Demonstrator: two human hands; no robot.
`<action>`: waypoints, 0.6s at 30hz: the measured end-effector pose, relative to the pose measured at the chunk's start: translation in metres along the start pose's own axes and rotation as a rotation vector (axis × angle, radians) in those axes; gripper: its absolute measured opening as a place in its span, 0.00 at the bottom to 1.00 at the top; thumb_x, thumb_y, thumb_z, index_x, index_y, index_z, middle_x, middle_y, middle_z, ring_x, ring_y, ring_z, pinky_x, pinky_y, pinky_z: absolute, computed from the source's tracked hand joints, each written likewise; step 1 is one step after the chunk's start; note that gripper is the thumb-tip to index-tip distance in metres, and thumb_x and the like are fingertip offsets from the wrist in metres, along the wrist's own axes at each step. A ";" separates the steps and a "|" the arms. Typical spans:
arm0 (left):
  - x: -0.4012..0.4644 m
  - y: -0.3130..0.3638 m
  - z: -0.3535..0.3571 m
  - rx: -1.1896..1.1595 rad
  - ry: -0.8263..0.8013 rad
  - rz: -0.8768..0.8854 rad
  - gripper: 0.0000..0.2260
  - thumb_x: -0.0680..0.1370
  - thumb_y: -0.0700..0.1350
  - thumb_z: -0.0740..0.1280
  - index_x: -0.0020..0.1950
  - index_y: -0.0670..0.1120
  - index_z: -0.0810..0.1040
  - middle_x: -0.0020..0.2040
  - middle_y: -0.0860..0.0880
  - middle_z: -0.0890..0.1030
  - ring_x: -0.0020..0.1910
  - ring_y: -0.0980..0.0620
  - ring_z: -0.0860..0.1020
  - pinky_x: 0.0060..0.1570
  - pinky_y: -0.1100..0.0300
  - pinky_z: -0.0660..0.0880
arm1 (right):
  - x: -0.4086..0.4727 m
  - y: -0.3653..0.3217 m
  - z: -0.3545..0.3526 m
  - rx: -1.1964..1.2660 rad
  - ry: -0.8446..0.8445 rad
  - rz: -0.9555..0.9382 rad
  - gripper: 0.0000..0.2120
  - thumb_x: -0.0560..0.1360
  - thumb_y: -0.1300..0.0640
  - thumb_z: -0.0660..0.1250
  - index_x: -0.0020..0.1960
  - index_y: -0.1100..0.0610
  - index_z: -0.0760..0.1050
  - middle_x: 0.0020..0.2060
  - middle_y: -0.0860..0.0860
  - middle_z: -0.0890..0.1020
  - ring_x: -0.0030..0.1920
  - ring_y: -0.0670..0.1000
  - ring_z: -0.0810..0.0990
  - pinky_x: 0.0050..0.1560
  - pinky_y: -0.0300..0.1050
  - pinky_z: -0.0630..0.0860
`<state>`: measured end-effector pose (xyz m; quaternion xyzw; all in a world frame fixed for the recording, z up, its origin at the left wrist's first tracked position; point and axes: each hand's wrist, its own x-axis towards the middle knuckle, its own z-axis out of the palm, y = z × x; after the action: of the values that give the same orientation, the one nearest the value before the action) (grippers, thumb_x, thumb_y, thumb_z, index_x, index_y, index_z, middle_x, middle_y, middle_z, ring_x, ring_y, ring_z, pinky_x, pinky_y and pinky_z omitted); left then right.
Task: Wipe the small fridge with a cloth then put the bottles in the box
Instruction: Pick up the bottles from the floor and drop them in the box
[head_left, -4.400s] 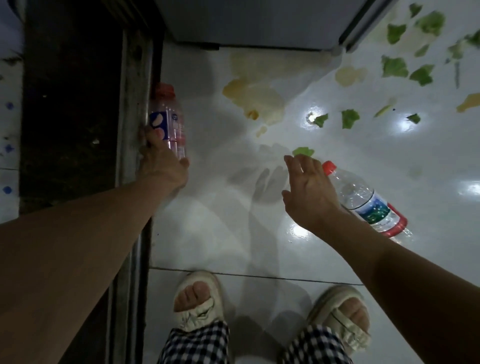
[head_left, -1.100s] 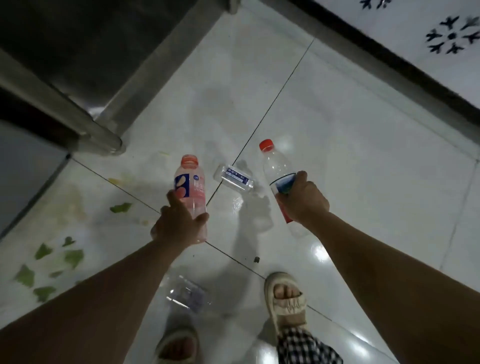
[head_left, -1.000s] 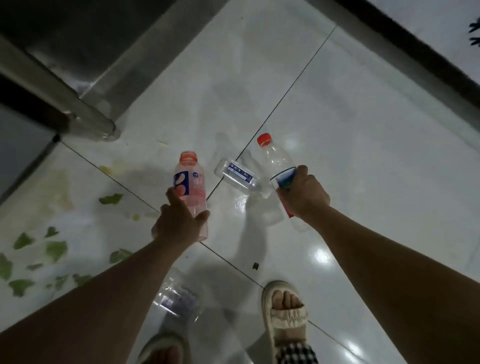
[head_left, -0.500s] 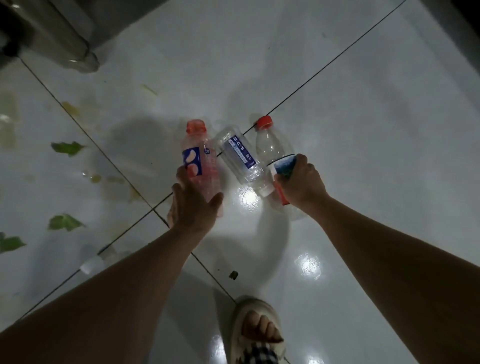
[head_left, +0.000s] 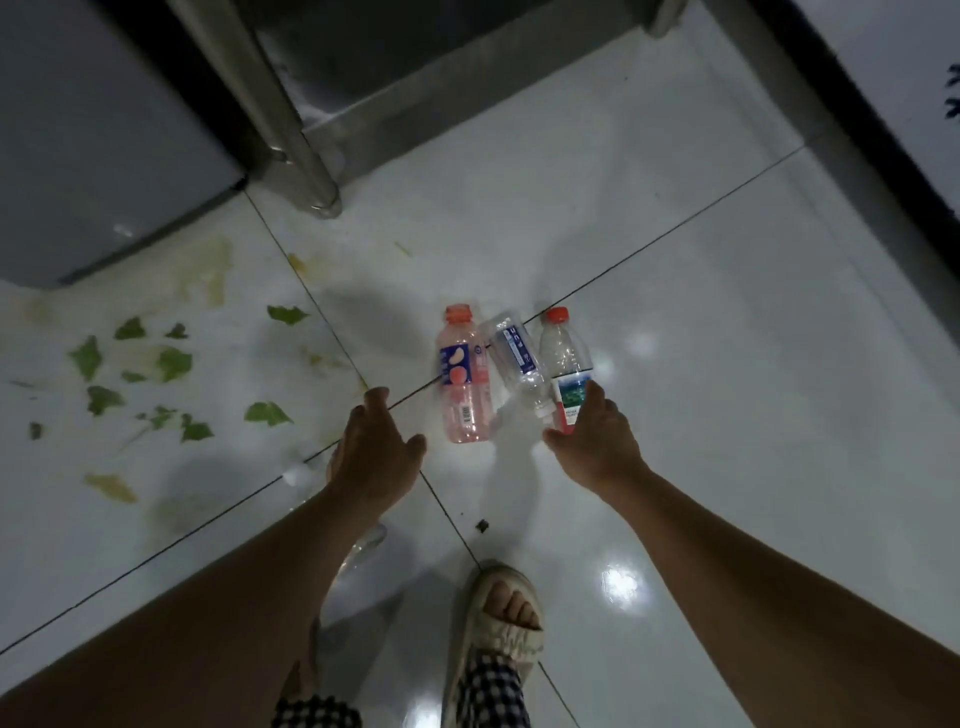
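Three bottles lie side by side on the white tiled floor: a pink drink bottle (head_left: 464, 382), a small clear bottle with a blue label (head_left: 518, 361), and a red-capped water bottle (head_left: 563, 361). My left hand (head_left: 376, 452) hovers open just left of the pink bottle, touching nothing. My right hand (head_left: 597, 441) holds the base of the red-capped water bottle between thumb and fingers. Another clear bottle (head_left: 363, 545) lies mostly hidden under my left forearm. The grey small fridge (head_left: 104, 130) stands at the upper left. No cloth or box is in view.
A steel table leg (head_left: 291, 130) stands beside the fridge. Green leaf scraps (head_left: 171, 364) and yellowish stains lie on the floor at the left. My sandalled foot (head_left: 506, 618) is below the bottles. A dark skirting (head_left: 857, 130) runs along the right.
My left hand has let go of the pink bottle and drawn back to the left. All three bottles now lie together on the floor. The view has tilted up toward the fridge.
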<state>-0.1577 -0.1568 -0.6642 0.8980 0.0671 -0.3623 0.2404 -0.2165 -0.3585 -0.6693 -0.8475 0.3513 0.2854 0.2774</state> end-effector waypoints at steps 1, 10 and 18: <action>-0.011 -0.003 -0.011 -0.011 0.006 -0.016 0.29 0.76 0.46 0.67 0.73 0.46 0.57 0.69 0.40 0.69 0.66 0.42 0.70 0.60 0.50 0.69 | -0.012 -0.008 -0.003 -0.026 -0.018 -0.019 0.37 0.74 0.52 0.68 0.74 0.60 0.52 0.67 0.60 0.69 0.66 0.61 0.69 0.63 0.51 0.69; -0.078 -0.064 -0.064 -0.048 0.054 -0.178 0.25 0.75 0.47 0.65 0.69 0.47 0.60 0.67 0.42 0.70 0.64 0.41 0.71 0.60 0.51 0.69 | -0.079 -0.069 0.006 -0.158 -0.085 -0.179 0.38 0.74 0.51 0.68 0.75 0.59 0.51 0.68 0.59 0.68 0.68 0.60 0.68 0.63 0.51 0.70; -0.088 -0.132 -0.039 -0.026 0.048 -0.229 0.33 0.72 0.55 0.68 0.72 0.48 0.58 0.68 0.44 0.69 0.67 0.43 0.69 0.60 0.50 0.68 | -0.096 -0.070 0.056 -0.303 -0.065 -0.282 0.36 0.74 0.50 0.68 0.74 0.59 0.53 0.69 0.58 0.68 0.68 0.59 0.67 0.63 0.52 0.69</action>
<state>-0.2369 -0.0177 -0.6307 0.8898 0.1796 -0.3648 0.2073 -0.2362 -0.2368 -0.6239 -0.9106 0.1733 0.3206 0.1949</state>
